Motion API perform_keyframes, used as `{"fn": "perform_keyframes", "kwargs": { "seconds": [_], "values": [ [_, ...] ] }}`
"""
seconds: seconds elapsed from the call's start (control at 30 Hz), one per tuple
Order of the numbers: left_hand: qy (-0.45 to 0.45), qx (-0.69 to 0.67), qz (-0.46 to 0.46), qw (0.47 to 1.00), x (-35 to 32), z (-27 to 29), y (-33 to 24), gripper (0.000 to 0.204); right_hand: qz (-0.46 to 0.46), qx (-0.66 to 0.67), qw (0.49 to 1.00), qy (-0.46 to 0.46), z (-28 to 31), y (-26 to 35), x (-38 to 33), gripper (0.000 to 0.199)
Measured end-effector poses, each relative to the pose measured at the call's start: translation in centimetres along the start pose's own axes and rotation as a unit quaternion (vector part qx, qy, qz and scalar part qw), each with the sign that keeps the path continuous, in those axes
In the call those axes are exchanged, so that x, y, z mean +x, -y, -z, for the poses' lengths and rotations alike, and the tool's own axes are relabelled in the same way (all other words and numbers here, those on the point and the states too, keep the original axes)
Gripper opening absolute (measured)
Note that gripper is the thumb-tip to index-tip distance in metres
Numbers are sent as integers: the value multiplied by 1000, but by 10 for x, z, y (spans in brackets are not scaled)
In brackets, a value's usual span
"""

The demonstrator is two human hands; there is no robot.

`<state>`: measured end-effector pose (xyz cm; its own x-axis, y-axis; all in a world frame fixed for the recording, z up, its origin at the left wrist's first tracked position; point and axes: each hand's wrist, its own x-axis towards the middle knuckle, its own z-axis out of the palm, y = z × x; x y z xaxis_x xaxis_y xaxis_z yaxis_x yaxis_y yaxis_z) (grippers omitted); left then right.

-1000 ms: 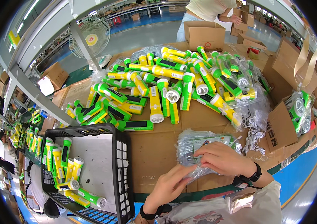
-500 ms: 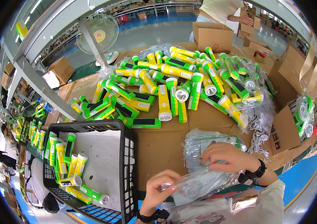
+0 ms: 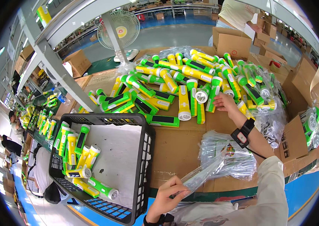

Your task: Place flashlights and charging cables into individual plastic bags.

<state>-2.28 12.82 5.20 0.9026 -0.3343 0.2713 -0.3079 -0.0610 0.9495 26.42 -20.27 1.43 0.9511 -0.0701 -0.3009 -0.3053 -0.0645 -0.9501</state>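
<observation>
My left hand (image 3: 169,197) pinches the end of a clear plastic bag (image 3: 201,177) near the table's front edge. The bag stretches up toward a stack of clear bags (image 3: 214,145) with a printed card showing through. My right hand (image 3: 226,104) is at the front of a heap of yellow and green flashlights, its fingers apart. Closest to its fingertips is a green flashlight (image 3: 214,93) standing lens-up; whether they touch it I cannot tell. Beside that one lie a flashlight with its lens facing me (image 3: 201,96) and a yellow flashlight (image 3: 183,101).
A black plastic basket (image 3: 144,165), lined with white sheet, holds several flashlights at the left. Bagged flashlights and white cords (image 3: 276,126) lie at the right, beside open cardboard boxes (image 3: 295,139). A fan (image 3: 119,30) and a person (image 3: 238,15) are beyond the table.
My right hand has left the bag and reached forward to the flashlight heap. My left hand still pinches the bag. The whole view has shifted, moving the scene rightward.
</observation>
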Motion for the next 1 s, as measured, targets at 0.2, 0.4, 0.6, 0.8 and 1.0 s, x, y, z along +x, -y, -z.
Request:
{"fn": "perform_keyframes", "kwargs": {
  "seconds": [0.2, 0.4, 0.6, 0.8, 1.0],
  "values": [
    [1, 3, 22, 1000, -7, 2, 2, 10, 163, -582, 781, -156, -21, -24, 4, 50],
    [23, -2, 44, 999, -8, 0, 6, 8, 70, -122, 988, -61, -22, -19, 6, 55],
    [17, 5, 20, 1000, -3, -1, 9, 11, 3, 215, 969, -121, -45, -23, 17, 48],
    [26, 24, -22, 999, 8, -4, 0, 14, 37, 321, 944, 70, -3, -17, -26, 42],
    [74, 135, -25, 988, 21, -10, -7, 13, 143, 218, 956, 135, -3, 24, -139, 53]
  ]
}}
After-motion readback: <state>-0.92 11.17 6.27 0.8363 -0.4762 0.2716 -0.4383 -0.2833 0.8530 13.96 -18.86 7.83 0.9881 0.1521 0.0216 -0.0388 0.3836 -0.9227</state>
